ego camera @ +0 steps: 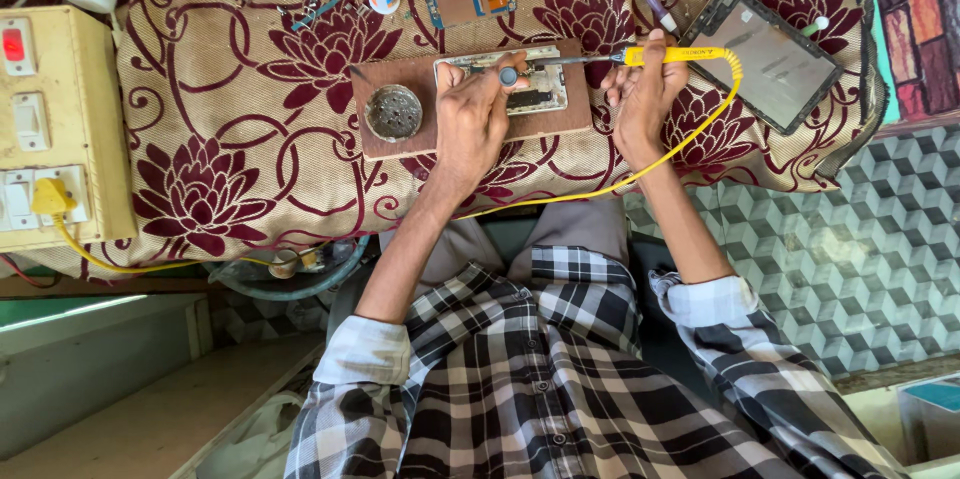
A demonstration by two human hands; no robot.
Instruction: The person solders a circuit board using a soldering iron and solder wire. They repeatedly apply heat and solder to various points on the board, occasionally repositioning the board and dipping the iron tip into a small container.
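Two hands, right hand [645,94] gripping yellow soldering iron [672,55], left hand [470,119] pressing and half hiding opened phone [535,79]

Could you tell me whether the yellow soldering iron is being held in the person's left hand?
No, the yellow soldering iron is gripped by the right hand, while the left hand rests on the opened phone.

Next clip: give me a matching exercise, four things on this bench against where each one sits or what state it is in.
1. soldering iron
2. round tin
3. dark tablet
4. yellow plug

A. in the switchboard socket, far left
B. on the wooden board, left of the left hand
C. held in the right hand
D. flat on the cloth, far right

Pairs: 1-C, 2-B, 3-D, 4-A
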